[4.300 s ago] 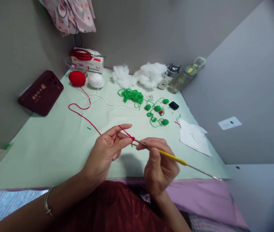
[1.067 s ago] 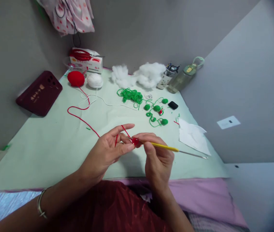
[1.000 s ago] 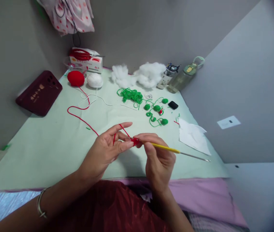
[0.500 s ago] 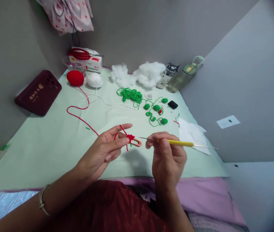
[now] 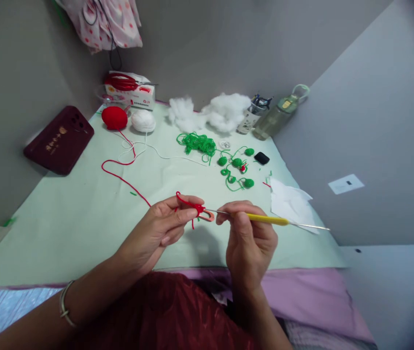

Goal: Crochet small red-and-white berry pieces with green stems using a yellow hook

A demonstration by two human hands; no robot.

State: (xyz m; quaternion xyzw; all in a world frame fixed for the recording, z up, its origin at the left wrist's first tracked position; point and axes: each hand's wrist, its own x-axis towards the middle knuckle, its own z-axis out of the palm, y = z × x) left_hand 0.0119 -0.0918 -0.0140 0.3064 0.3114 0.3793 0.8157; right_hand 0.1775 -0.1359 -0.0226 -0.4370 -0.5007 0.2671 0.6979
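Between thumb and fingers, my left hand [image 5: 168, 221] pinches a small red crochet piece [image 5: 200, 209]. An orange-pink oval clip [image 5: 209, 217], perhaps a stitch marker, sticks out from that piece to the right. Red yarn loops over the left index finger and trails back to a red yarn ball [image 5: 115, 118]. In my right hand [image 5: 248, 233] a crochet hook [image 5: 268, 219] with a yellow handle is gripped like a pen. Its metal tip touches the red piece; whether it is inside a stitch I cannot tell.
Behind lie a white yarn ball [image 5: 143, 120], tangled green yarn [image 5: 197, 145], white stuffing [image 5: 226, 112] and several green crocheted balls [image 5: 236, 163]. A bottle [image 5: 278, 116] and pen cup [image 5: 247, 120] stand at back right. White paper [image 5: 290, 204] lies right, a maroon phone-like object [image 5: 61, 141] left.
My right hand has moved slightly left, bringing the hook tip from a gap to the red piece. The left index finger has lowered, with the yarn over it.
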